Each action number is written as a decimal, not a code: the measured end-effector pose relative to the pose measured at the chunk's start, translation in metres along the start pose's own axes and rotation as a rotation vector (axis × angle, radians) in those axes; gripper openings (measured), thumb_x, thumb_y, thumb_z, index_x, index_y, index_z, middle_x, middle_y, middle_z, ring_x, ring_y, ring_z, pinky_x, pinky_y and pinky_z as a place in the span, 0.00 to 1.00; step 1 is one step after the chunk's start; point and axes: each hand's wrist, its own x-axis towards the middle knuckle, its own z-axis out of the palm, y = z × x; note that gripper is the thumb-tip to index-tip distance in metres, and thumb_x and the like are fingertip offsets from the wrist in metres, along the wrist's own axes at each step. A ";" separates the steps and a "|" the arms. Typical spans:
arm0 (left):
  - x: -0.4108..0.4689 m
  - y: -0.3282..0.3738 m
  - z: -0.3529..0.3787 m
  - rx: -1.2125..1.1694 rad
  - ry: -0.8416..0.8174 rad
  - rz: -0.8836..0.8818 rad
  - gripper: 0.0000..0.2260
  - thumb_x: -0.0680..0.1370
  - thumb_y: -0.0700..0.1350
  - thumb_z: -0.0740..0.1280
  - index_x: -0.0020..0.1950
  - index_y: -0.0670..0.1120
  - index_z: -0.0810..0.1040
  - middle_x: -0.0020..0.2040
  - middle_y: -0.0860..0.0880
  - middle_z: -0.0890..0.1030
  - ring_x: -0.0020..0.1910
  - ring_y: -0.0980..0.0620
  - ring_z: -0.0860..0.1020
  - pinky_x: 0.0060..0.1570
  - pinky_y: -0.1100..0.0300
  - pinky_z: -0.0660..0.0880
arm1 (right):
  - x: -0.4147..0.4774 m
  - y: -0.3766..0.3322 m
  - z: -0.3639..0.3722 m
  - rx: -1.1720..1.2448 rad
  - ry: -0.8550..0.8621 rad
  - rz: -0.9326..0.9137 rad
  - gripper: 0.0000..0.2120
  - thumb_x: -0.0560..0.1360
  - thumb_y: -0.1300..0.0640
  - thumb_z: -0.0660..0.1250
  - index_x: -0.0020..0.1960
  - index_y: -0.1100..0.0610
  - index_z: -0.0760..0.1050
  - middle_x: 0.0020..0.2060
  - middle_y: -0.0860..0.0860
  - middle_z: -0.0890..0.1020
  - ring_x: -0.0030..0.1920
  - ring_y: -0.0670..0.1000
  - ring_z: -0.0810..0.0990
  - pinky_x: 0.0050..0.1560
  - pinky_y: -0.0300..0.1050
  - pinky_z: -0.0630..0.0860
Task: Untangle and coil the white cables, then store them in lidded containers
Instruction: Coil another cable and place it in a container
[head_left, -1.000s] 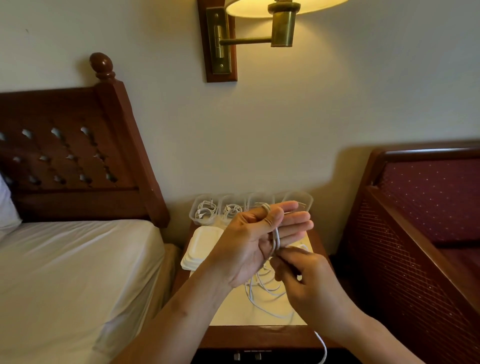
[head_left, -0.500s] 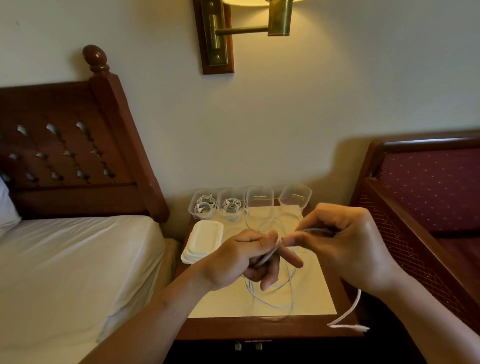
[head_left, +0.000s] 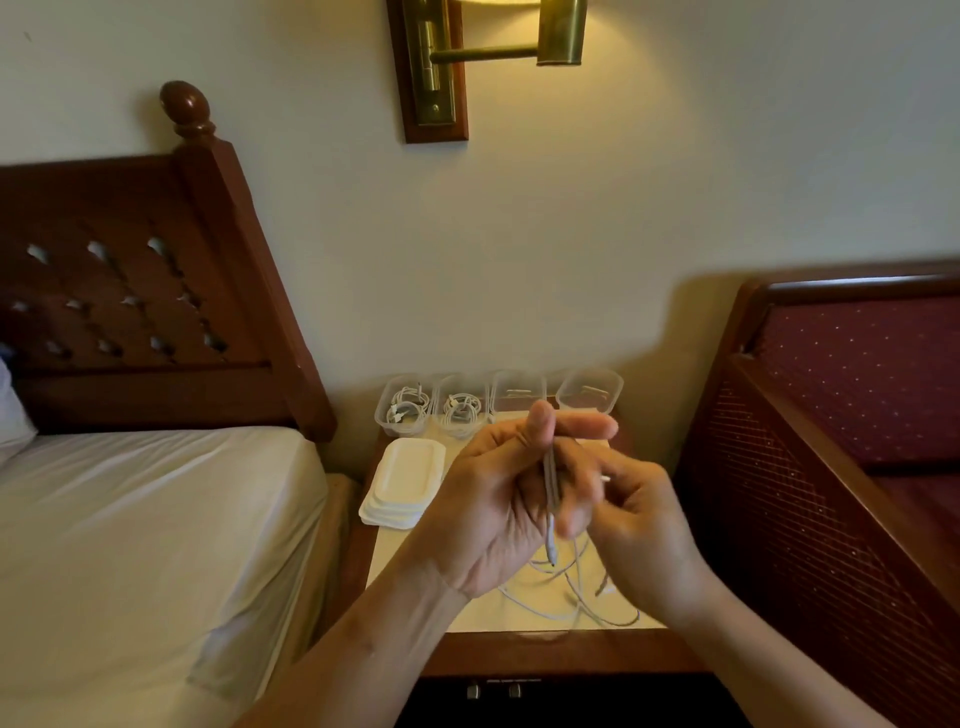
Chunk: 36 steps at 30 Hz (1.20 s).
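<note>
My left hand is raised over the nightstand, thumb up, and pinches a white cable whose plug end hangs below the palm. Close on its right, my right hand has curled fingers holding another part of the same cable; its slack lies in loose loops on the tabletop beneath both hands. Against the wall stand clear containers: the two on the left hold coiled white cables, while the two on the right look empty. A stack of white lids lies at the nightstand's left.
A bed with a white sheet and a dark wooden headboard borders the nightstand on the left. A wooden seat with red upholstery closes in the right side. A brass wall lamp hangs above.
My right hand has come back in from the right and lowered beside my left hand. My left hand has lifted and turned thumb-up, with the cable running down its palm.
</note>
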 end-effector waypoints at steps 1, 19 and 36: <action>0.002 0.000 0.001 0.021 0.035 0.027 0.19 0.86 0.45 0.57 0.59 0.32 0.81 0.40 0.39 0.85 0.32 0.48 0.83 0.35 0.59 0.80 | -0.003 0.000 0.003 -0.054 -0.008 -0.001 0.24 0.80 0.74 0.63 0.51 0.46 0.85 0.45 0.48 0.87 0.49 0.50 0.86 0.51 0.50 0.84; 0.010 0.028 -0.022 1.081 0.102 -0.223 0.14 0.88 0.44 0.58 0.56 0.36 0.79 0.44 0.37 0.85 0.38 0.38 0.84 0.37 0.43 0.82 | -0.007 -0.037 -0.031 -0.515 -0.211 -0.061 0.06 0.77 0.48 0.73 0.44 0.46 0.86 0.28 0.40 0.78 0.26 0.45 0.72 0.28 0.35 0.64; -0.006 0.008 -0.003 0.205 -0.188 -0.248 0.20 0.87 0.48 0.54 0.52 0.37 0.81 0.26 0.49 0.61 0.23 0.57 0.58 0.27 0.61 0.57 | 0.023 -0.023 -0.040 0.012 -0.057 -0.219 0.14 0.76 0.47 0.73 0.47 0.59 0.87 0.42 0.51 0.85 0.43 0.54 0.83 0.43 0.45 0.80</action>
